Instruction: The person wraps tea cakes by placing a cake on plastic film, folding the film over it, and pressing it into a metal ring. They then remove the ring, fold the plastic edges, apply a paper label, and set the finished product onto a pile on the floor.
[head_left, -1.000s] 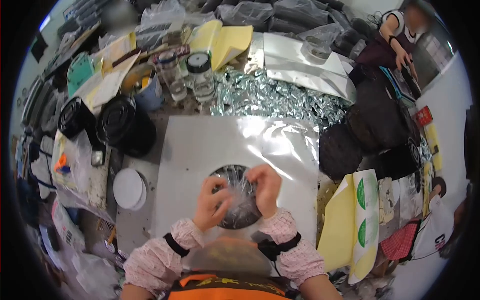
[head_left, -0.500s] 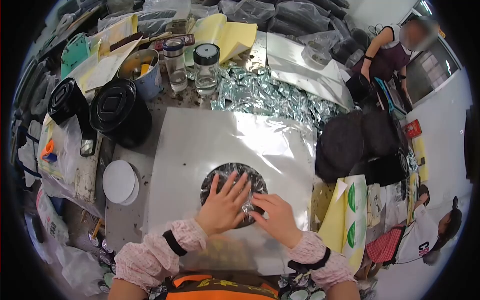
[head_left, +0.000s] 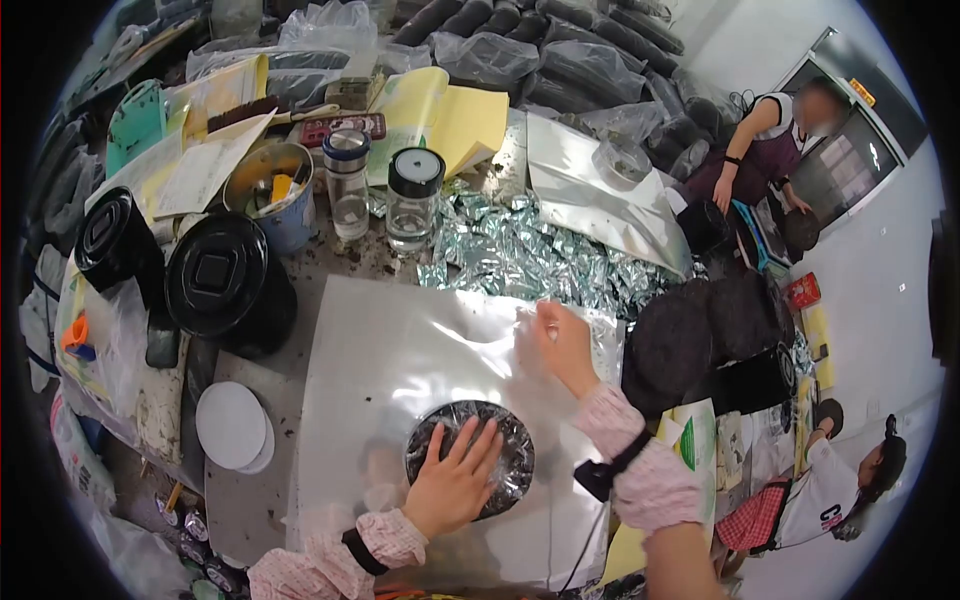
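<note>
A dark round cake point(head_left: 510, 470) in clear wrap lies near the front of the pale shiny board point(head_left: 350, 370). My left hand point(head_left: 458, 482) rests on top of it, fingers spread flat. Farther back and to the right, my right hand point(head_left: 562, 345) is raised with its fingers curled together and partly blurred; whatever may be between them is hidden. Clear plastic film point(head_left: 470, 345) with glossy reflections spreads over the board beside and below that hand.
Many small foil packets point(head_left: 510, 245) lie behind the board. Two glass bottles stand back left, beside a bucket point(head_left: 285, 225) and a black lidded canister point(head_left: 230, 290). White discs point(head_left: 230, 425) lie at left. Dark round cakes point(head_left: 670, 345) are stacked at right. Two other people are at right.
My right hand has left the wrapped cake and moved up and right, toward the board's far edge. My left hand stays flat on the cake. The view has tilted upward.
</note>
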